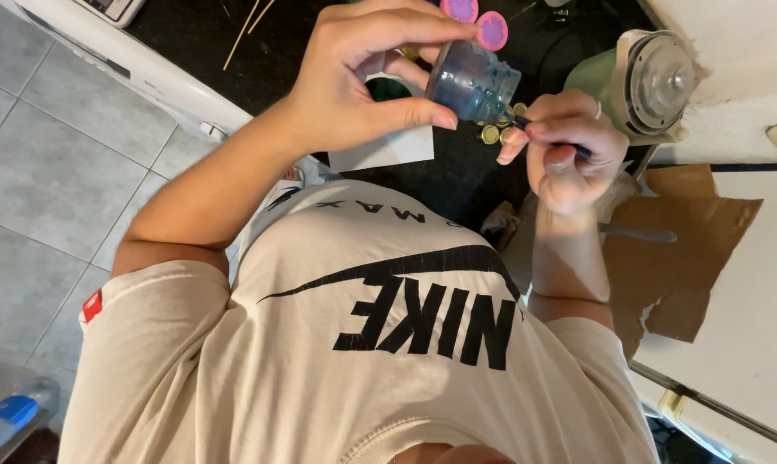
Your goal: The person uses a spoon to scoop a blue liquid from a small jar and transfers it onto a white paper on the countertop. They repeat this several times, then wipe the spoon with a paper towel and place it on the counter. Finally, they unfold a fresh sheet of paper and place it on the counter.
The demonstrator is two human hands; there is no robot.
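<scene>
My left hand grips a small clear glass jar with a bluish tint, tilted on its side above the dark countertop. My right hand holds a thin dark tool, like a brush or pen, with its tip at the jar's mouth. Several small gold caps lie on the counter just below the jar. Two round pink and purple discs sit beyond the jar.
A white paper sheet lies under my left hand. A green appliance with a clear round lid stands to the right. Torn brown cardboard with a metal utensil covers a white surface. Thin wooden sticks lie at the back. Grey tiled floor is at left.
</scene>
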